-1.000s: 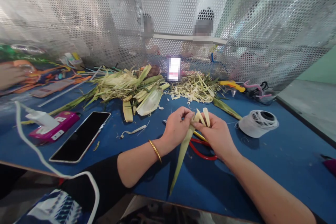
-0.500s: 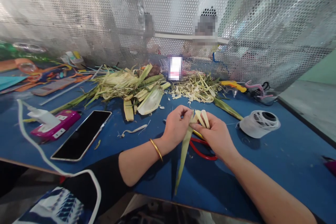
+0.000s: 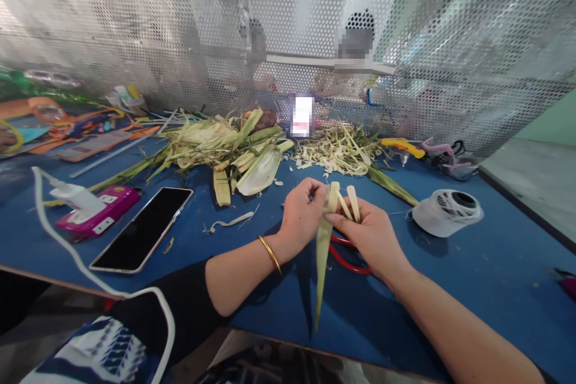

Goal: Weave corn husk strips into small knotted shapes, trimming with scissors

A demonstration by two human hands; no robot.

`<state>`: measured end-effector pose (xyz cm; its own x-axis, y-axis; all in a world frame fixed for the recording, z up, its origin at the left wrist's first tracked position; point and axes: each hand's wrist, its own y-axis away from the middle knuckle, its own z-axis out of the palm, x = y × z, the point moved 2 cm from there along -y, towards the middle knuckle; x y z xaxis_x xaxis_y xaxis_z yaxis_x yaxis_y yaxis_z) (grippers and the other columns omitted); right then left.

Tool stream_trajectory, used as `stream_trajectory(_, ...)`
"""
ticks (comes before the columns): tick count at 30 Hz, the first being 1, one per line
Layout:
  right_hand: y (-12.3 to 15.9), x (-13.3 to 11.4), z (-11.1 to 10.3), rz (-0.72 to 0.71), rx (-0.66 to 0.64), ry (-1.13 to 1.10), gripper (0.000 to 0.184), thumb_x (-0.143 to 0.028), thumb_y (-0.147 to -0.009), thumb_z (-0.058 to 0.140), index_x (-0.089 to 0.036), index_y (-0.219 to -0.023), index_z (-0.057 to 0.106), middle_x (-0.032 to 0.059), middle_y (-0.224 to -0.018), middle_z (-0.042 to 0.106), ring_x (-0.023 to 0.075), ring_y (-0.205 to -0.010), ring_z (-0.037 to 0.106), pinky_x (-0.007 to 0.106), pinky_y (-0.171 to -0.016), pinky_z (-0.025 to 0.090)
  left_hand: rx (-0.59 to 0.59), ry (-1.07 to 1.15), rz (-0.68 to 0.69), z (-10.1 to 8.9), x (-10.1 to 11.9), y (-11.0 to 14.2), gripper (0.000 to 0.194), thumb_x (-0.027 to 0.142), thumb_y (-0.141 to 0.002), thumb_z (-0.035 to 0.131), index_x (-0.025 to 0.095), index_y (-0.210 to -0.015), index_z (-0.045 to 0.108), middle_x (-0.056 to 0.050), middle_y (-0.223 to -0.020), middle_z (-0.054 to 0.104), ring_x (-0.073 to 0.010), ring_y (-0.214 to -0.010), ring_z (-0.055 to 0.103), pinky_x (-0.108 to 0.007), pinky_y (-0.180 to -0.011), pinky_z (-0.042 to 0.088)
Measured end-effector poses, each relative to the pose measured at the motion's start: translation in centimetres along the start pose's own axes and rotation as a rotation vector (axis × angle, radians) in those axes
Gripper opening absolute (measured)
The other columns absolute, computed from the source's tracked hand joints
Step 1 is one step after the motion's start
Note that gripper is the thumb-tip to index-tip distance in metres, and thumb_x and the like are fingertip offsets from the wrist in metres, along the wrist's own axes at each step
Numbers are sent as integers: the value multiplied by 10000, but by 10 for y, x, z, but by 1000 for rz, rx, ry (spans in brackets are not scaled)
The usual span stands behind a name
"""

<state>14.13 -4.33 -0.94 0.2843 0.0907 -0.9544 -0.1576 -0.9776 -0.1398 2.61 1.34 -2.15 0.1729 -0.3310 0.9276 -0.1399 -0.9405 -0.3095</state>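
Above the blue table, both my hands pinch the top of a long pale green leaf strip that hangs down to a point near the front edge. My left hand, with a gold bangle on its wrist, grips the strip's upper left side with closed fingers. My right hand holds the upper right side, where two short pale strip ends stick up between the fingers. Red-handled scissors lie on the table under my right hand, partly hidden.
A heap of green and yellow leaves and a pile of leaf shavings lie at the back. At the left are a black phone, a pink power strip with a white plug, and a white cable. A white spool sits right. Perforated metal screens stand behind.
The hanging leaf strip has swung from slanting down-left to nearly vertical. Both hands have shifted slightly up and right while keeping their grip.
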Motion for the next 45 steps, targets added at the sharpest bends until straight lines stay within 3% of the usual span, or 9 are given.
stream_trajectory(9, 2, 5, 1, 4, 21, -8, 182, -337, -684, 665, -185, -660, 568, -74, -510, 367, 80, -480, 261, 227, -464, 240, 14, -8, 20, 1, 0, 0, 155, 241, -832, 483, 177, -698, 525, 32, -671, 557, -102, -642, 479, -217, -604, 370)
stream_trajectory(21, 2, 1, 0, -92, 94, 93, 209, -322, -695, 653, -188, -615, 514, -67, -527, 356, 90, -519, 290, 217, -479, 262, -4, -17, -10, -2, 1, -1, 155, 238, -837, 496, 173, -701, 531, 28, -674, 559, -103, -653, 483, -218, -614, 373)
stream_trajectory(27, 1, 5, 3, -32, -33, 39, 145, -313, -688, 644, -175, -697, 599, -30, -602, 503, 113, -567, 401, 228, -528, 333, 31, -22, -17, -3, -3, -4, 154, 248, -828, 499, 174, -696, 529, 31, -667, 559, -101, -644, 483, -219, -608, 372)
stream_trajectory(34, 4, 1, 2, -91, 4, 103, 167, -303, -695, 637, -184, -614, 554, -50, -551, 430, 104, -544, 362, 226, -518, 310, 27, 1, -30, -2, -4, -4, 171, 262, -834, 488, 173, -695, 531, 25, -673, 573, -103, -643, 490, -217, -598, 373)
stream_trajectory(39, 3, 4, 6, -8, -104, 52, 158, -335, -681, 636, -187, -684, 582, -29, -619, 503, 130, -607, 437, 244, -579, 361, 57, -17, -66, -4, -1, -6, 146, 237, -823, 500, 170, -704, 551, 21, -670, 574, -103, -635, 494, -214, -593, 376)
stream_trajectory(45, 7, 4, 6, -33, -83, 68, 195, -348, -691, 642, -189, -630, 547, -39, -580, 453, 115, -574, 391, 235, -546, 337, 54, -1, -58, -4, -3, -8, 165, 244, -822, 487, 172, -680, 530, 22, -663, 571, -102, -627, 494, -212, -585, 374)
